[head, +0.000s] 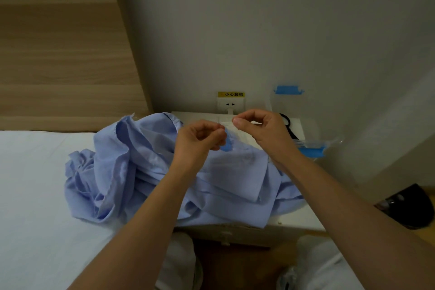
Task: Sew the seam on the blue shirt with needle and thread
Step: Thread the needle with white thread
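While you hold both hands above the shirt (141,167), note each grip. Your left hand (200,139) has its fingers curled, and the fingertips pinch a blue piece (226,143); you cannot tell from this view whether it is a thread spool. Your right hand (261,127) is just beside the left one, not touching it. Its thumb and forefinger meet tip to tip and the other fingers are curled. Whether a needle or thread lies in that pinch cannot be told: neither is large enough to see.

The shirt lies crumpled. Its right part rests on the nightstand (299,221), with one edge hanging over the front. Its left part spreads onto the bed (35,183). Neither hand touches the cloth.

Scissors (289,129) lie at the back of the nightstand, partly hidden by your right hand. A clear bag (313,147) with a blue strip sits at the right edge. A socket (230,103) is on the wall behind, under a yellow label (231,94).
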A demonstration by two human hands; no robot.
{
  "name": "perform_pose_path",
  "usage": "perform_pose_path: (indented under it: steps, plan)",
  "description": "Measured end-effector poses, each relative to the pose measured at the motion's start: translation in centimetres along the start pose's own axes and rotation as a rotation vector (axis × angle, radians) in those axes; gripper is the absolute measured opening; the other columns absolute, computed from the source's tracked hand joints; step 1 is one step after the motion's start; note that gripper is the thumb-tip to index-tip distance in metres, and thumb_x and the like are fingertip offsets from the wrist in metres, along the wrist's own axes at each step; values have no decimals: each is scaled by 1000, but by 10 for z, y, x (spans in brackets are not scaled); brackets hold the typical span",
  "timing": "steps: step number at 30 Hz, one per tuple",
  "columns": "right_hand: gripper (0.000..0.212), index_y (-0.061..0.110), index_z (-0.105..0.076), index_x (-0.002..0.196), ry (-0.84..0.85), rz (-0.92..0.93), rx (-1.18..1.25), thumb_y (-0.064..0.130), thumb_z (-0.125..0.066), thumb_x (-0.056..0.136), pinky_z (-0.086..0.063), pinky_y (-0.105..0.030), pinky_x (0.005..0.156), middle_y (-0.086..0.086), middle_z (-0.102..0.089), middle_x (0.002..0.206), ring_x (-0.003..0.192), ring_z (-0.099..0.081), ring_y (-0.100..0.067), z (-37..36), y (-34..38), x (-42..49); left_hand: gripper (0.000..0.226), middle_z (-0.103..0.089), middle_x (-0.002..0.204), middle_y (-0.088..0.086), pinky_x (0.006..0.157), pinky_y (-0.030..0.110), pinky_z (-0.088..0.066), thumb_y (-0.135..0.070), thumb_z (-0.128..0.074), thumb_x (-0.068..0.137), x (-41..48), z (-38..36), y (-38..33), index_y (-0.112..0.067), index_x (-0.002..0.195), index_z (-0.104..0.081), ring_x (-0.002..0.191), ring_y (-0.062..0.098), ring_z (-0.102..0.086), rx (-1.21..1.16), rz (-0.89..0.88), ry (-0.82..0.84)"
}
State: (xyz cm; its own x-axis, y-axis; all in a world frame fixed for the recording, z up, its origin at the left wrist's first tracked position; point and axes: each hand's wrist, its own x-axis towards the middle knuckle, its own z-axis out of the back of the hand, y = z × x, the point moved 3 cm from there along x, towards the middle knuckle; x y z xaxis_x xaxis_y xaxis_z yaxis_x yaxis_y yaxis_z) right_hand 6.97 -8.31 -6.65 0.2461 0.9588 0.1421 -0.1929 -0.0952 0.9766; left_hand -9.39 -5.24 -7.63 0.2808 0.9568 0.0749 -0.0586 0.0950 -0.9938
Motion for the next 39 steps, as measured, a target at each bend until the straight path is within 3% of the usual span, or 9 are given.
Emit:
perform_pose_path:
  steps: [5, 10, 14, 21, 28, 31, 34, 36, 39]
  plan:
    - [9, 1, -72, 91, 35, 6, -29, 7, -70, 85, -51, -11, 71, -6, -69, 82, 72, -61, -2, -1, 2, -2, 7, -72, 87, 8, 69, 19, -55, -12, -67, 87, 2, 10, -3, -11, 94, -67, 75, 13, -71, -11, -68, -187]
    - [7, -1, -71, 88, 70, 35, -74, 5, -70, 85, -54, -17, 74, -4, -69, 79, 74, -63, -6, -2, 2, -3, 17, -71, 84, 1, 67, 16, -54, -8, -66, 87, 1, 8, -8, -10, 104, -67, 72, 7, -69, 54, -178, -141]
    - [2, 7, -72, 83, 59, 39, -80, 6, -71, 85, -54, -19, 74, 1, -69, 76, 72, -63, -5, -1, 1, -2, 29, -70, 80, -2, 69, 16, -54, -8, -67, 87, 2, 6, -6, -7, 115, -65, 72, 6, -68, 114, -202, -79]
    - [4, 3, -72, 86, 77, 58, -101, 6, -70, 85, -55, -33, 78, -10, -71, 81, 79, -66, -24, -1, 0, -2, 11, -71, 86, 2, 71, 19, -54, -15, -64, 89, 3, 1, 0, -12, 97, -71, 76, 10, -67, 255, -255, -67]
    - [2, 9, -73, 84, 92, 84, -96, 8, -72, 84, -54, -41, 76, -19, -70, 82, 82, -62, -42, -3, 1, -3, 13, -70, 85, 3, 74, 28, -57, -23, -64, 89, 3, 1, 0, -13, 94, -70, 79, 16, -67, 276, -260, -88]
    - [2, 12, -74, 84, 104, 91, -91, 11, -73, 84, -53, -36, 66, -18, -67, 72, 64, -57, -34, -3, 2, -3, 9, -70, 83, 0, 73, 31, -58, -22, -64, 90, 3, 2, 0, -16, 93, -70, 78, 14, -67, 287, -266, -85]
    - [8, 13, -75, 90, 107, 81, -76, 16, -75, 82, -36, -20, 52, 1, -42, 50, 46, -34, -7, -2, 2, -3, 6, -70, 80, -4, 72, 30, -58, -19, -64, 90, 1, 1, -2, -21, 90, -69, 75, 12, -67, 286, -268, -75]
    - [6, 14, -75, 88, 93, 88, -69, 15, -75, 82, -30, -16, 48, 14, -35, 44, 43, -28, -4, -1, 2, -3, 8, -69, 78, -5, 71, 28, -58, -17, -64, 91, 0, 0, -2, -23, 88, -68, 73, 12, -67, 290, -266, -63]
    - [4, 17, -73, 83, 68, 107, -76, 13, -74, 82, -27, -15, 46, 15, -38, 39, 40, -27, -5, -2, 5, -3, 7, -70, 77, -3, 67, 26, -56, -18, -63, 91, 1, 0, -1, -20, 88, -69, 71, 13, -67, 287, -245, -57]
